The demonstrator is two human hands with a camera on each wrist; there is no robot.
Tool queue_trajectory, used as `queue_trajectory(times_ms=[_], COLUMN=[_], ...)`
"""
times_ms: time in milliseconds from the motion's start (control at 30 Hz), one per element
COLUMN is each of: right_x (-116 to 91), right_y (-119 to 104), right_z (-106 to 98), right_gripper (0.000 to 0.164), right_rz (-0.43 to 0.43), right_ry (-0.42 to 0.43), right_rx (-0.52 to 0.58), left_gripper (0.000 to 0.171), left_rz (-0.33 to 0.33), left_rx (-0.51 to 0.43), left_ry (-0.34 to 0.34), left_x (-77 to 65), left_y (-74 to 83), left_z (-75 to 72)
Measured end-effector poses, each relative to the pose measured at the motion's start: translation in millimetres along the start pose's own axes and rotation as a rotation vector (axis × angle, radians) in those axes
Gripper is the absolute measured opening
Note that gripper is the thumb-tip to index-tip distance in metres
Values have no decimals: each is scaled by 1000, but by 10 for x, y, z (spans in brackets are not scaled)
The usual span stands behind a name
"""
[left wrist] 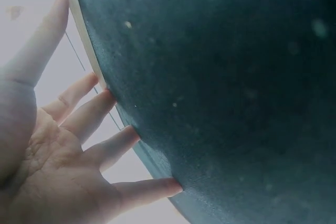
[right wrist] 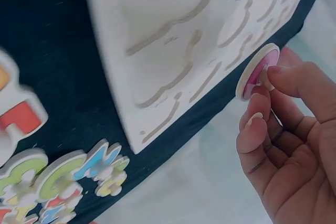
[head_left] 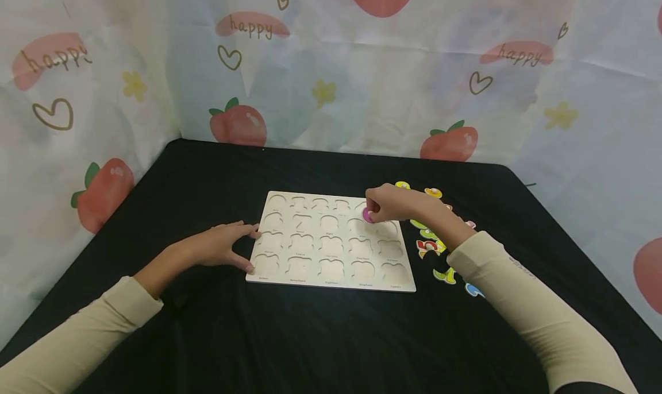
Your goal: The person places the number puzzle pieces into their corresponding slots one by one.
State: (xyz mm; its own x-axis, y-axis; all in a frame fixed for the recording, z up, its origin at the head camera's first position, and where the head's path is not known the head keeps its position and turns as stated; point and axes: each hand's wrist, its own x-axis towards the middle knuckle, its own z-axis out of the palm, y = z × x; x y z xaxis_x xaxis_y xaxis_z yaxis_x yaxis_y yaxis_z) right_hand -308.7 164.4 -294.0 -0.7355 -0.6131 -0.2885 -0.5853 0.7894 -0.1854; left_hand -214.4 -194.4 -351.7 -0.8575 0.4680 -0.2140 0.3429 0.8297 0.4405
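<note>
Pink puzzle piece [right wrist: 257, 72]: pinched by its knob [right wrist: 266, 80] in the right grip [head_left: 385, 203], over the puzzle board [head_left: 315, 256]. Judged light, stiff, not fragile; knob the proper hold. Left grip [head_left: 219, 244]: spread, touching the board's left edge.

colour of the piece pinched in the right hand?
The piece is pinkish-purple on its face; best seen in the right wrist view.
</note>
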Motion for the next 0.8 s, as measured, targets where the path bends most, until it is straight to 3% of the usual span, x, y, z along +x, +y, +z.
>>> queue_trajectory(times_ms=[167, 467, 800], right_x=[133, 279, 347], right_y=[-43, -115, -200], right_z=[1, -6, -78], right_gripper=[11, 14, 11], right_rz=[-16, -21, -49], right_ry=[-2, -12, 30], right_rx=[-9, 0, 16], left_gripper=[76, 72, 73], left_rz=[-4, 115, 128], left_rx=[4, 13, 28], left_ry=[-5, 10, 21], left_x=[18, 19, 23], left_y=[-32, -62, -91], left_z=[12, 9, -2])
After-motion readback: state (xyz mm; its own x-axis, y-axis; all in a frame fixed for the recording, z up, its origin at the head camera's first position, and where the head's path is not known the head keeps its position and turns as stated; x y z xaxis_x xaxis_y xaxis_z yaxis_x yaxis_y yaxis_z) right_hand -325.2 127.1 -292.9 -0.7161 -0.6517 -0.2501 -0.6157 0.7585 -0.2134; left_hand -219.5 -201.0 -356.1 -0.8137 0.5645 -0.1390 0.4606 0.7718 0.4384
